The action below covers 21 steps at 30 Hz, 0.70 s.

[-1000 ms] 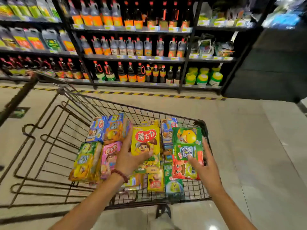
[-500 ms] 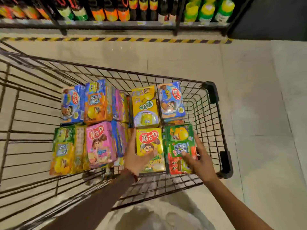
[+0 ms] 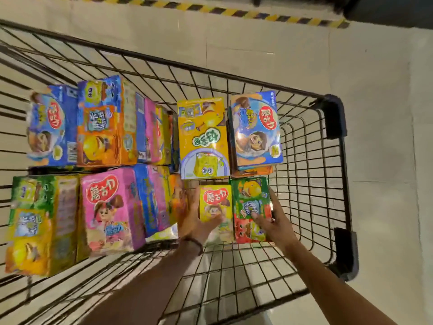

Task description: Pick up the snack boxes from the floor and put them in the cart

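Note:
Deep inside the black wire cart (image 3: 335, 184), my left hand (image 3: 194, 221) grips a yellow snack box (image 3: 215, 200), thumb across its front and fingers along its left side. My right hand (image 3: 274, 221) grips a green-and-red snack box (image 3: 250, 198) beside it, thumb on the front, fingers round the right edge. Both boxes sit low on the cart's floor at the near right. Several other boxes fill the cart: a pink one (image 3: 110, 207), a green-yellow one (image 3: 37, 221), blue ones (image 3: 51, 125) (image 3: 255, 130), an orange one (image 3: 105, 127) and a yellow one (image 3: 201, 137).
The cart's right rim carries black plastic corner guards (image 3: 335, 116). Beige floor tiles (image 3: 386, 160) lie to the right and beyond. A yellow-black hazard stripe (image 3: 234, 12) runs along the floor at the top, under a dark shelf base.
The view has tilted further down and closer over the cart. Both hands have lowered their boxes deeper, down to the cart's floor beside the other boxes.

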### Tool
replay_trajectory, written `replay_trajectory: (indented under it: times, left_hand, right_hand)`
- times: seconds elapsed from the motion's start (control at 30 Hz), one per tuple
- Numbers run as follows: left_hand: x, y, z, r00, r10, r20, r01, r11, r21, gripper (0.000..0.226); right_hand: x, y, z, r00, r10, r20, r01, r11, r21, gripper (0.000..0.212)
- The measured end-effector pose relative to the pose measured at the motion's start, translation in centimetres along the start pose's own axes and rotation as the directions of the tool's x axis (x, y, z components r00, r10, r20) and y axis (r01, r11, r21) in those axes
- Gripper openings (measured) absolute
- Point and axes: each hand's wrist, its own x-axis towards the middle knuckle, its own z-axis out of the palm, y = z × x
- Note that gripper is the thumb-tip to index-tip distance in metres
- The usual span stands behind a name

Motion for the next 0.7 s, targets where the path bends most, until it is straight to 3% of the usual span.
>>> replay_trajectory:
  times: [0.07, 0.17, 0.33, 0.37, 0.43, 0.53, 0.6, 0.7]
  left_hand:
    - [1.6, -1.7, 1.1, 1.0, -0.024, -0.016, 0.026, 0.995, 0.097, 0.113]
    - [3.0, -2.1, 2.0, 0.995, -0.067, -0.07, 0.071, 0.995, 0.069, 0.108]
    - [4.8, -3.4, 2.9, 0.961, -0.275, 0.04, 0.272, 0.96, 0.063, 0.085]
    - [4.8, -3.4, 3.2, 0.968, -0.249, 0.017, 0.247, 0.967, 0.06, 0.089]
    - [4.5, -3.1, 3.3, 0.992, -0.115, -0.054, 0.119, 0.991, 0.068, 0.101]
    - [3.7, -2.5, 3.2, 0.995, -0.006, -0.101, 0.018, 0.993, 0.12, 0.1]
    - [3.6, -2.4, 3.3, 0.989, 0.025, -0.147, 0.0, 0.986, 0.169, 0.1]
    - [3.2, -1.2, 3.6, 0.986, 0.013, -0.167, 0.027, 0.973, 0.231, 0.101]
  right_hand:
    - [1.6, 0.6, -0.1, 0.999, 0.003, 0.032, -0.003, 1.0, 0.015, 0.059]
    - [3.6, 1.9, 0.0, 0.998, 0.024, 0.055, -0.02, 0.997, -0.073, 0.067]
    - [4.9, 2.5, 0.8, 1.0, 0.023, -0.011, -0.026, 0.946, -0.324, 0.079]
    - [5.0, 2.5, 0.9, 0.999, 0.03, -0.023, -0.036, 0.923, -0.383, 0.082]
    - [5.0, 2.0, 1.0, 0.998, 0.059, -0.036, -0.069, 0.848, -0.525, 0.086]
    - [4.9, 0.9, 0.8, 0.99, 0.118, -0.081, -0.139, 0.643, -0.753, 0.089]
    - [4.9, 0.1, 0.6, 0.987, 0.123, -0.104, -0.153, 0.513, -0.845, 0.089]
    - [5.0, -0.3, 0.5, 0.983, 0.129, -0.131, -0.174, 0.42, -0.891, 0.092]
